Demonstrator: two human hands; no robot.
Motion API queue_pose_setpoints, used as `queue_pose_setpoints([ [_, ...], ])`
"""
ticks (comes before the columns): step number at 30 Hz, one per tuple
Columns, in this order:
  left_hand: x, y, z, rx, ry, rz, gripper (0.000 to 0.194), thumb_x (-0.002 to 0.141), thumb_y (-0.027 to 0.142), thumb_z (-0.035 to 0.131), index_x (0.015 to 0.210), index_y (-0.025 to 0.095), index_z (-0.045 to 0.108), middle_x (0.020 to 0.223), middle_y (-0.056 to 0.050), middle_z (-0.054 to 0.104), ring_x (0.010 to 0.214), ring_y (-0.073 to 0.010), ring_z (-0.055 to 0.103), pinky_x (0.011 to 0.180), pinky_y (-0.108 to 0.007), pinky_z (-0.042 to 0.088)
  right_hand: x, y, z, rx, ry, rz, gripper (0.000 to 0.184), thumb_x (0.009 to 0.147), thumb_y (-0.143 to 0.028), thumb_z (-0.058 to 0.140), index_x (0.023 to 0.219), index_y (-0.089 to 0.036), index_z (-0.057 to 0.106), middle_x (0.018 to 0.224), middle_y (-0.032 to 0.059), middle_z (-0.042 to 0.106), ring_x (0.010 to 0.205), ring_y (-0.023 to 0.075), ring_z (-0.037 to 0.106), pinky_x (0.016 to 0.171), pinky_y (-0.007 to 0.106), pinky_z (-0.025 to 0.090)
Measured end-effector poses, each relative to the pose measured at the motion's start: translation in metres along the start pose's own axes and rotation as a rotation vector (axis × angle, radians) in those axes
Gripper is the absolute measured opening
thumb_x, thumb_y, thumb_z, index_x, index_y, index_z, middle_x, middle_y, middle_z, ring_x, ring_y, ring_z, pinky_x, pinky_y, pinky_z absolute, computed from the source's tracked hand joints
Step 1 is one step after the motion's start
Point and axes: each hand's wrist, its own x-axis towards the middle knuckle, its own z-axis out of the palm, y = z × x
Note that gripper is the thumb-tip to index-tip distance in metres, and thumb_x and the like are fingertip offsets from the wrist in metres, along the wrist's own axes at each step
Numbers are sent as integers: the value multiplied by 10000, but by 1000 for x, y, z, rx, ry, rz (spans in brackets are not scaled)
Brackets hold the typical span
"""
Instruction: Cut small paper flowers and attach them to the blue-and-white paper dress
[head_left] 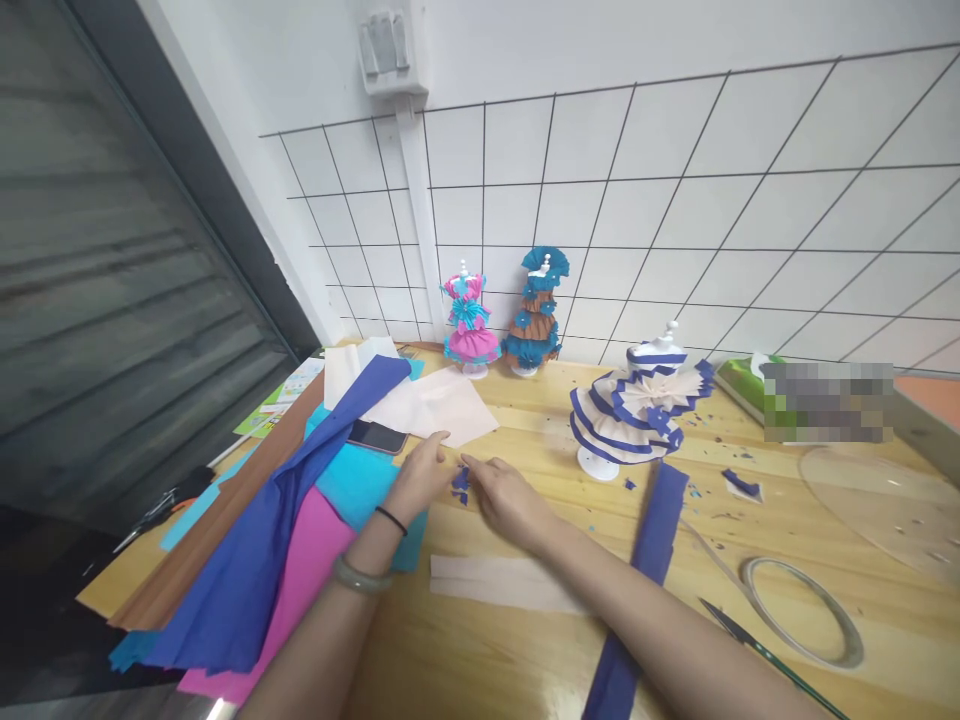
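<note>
My left hand [422, 468] and my right hand [504, 497] meet over the wooden table [525, 650]. Between their fingertips they pinch a small folded piece of blue crepe paper [460, 483]. A bracelet and a black band sit on my left wrist. Just right of my hands stands a small mannequin in a white and blue paper dress [637, 405]. A long blue paper strip [645, 570] lies under my right forearm, and a pale strip [502, 583] lies below my hands.
Sheets of blue, pink, turquoise and brown crepe paper [255, 540] are piled at the left, with a phone [377, 436] on them. Two more dressed mannequins [471, 325] [534, 310] stand by the tiled wall. A tape roll [802, 610], scissors [757, 645] and a clear lid [885, 500] lie at the right.
</note>
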Motion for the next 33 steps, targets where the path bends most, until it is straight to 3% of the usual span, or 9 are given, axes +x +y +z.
queue_pose_setpoints([
  [3, 1, -25, -27, 135, -7, 68, 273, 714, 125, 508, 973, 165, 586, 877, -71, 606, 882, -208, 546, 790, -316, 415, -1, 3, 0, -21, -6, -31, 497, 791, -25, 380, 1282, -98, 383, 1022, 141, 621, 939, 220, 498, 817, 327, 389],
  [7, 2, -54, -57, 305, -46, 164, 258, 759, 58, 431, 897, 189, 606, 910, -91, 603, 951, -226, 521, 832, -364, 384, -2, 3, -1, -29, 0, -47, 472, 788, -13, 383, 1246, -120, 417, 976, 115, 632, 926, 208, 501, 806, 305, 387],
  [13, 11, -68, -58, 494, -83, 303, 309, 799, 63, 413, 1054, 172, 551, 988, -127, 595, 989, -239, 519, 840, -386, 397, -3, 2, -2, -37, 18, -60, 362, 789, -8, 400, 1092, -161, 525, 909, 85, 634, 870, 190, 513, 771, 281, 383],
  [19, 18, -79, -60, 573, -41, 372, 367, 809, 59, 390, 1149, 138, 506, 1109, -169, 582, 1061, -245, 522, 881, -382, 408, -7, 2, -2, -57, 7, -118, 239, 812, -26, 411, 930, -160, 569, 814, 76, 639, 839, 188, 513, 774, 291, 370],
  [23, 0, -64, -50, 578, -10, 392, 434, 805, 50, 365, 1224, 114, 459, 1253, -176, 497, 1132, -263, 480, 892, -389, 416, -8, 2, 0, -60, 5, -152, 180, 855, -92, 410, 853, -153, 580, 815, 91, 638, 852, 196, 510, 784, 317, 365],
  [29, -32, -20, -9, 488, -51, 528, 448, 829, 73, 340, 1252, 171, 448, 1274, -145, 486, 1183, -287, 425, 918, -444, 390, -8, 5, 2, -44, -9, -176, 212, 878, -141, 410, 793, -169, 603, 823, 97, 643, 854, 193, 519, 789, 330, 368],
  [33, -32, -13, -5, 525, -93, 505, 449, 819, 61, 344, 1244, 156, 454, 1281, -165, 473, 1188, -302, 415, 911, -462, 386, -9, 5, 2, -27, -6, -166, 205, 870, -135, 422, 799, -172, 611, 840, 100, 648, 877, 199, 517, 798, 333, 368],
])
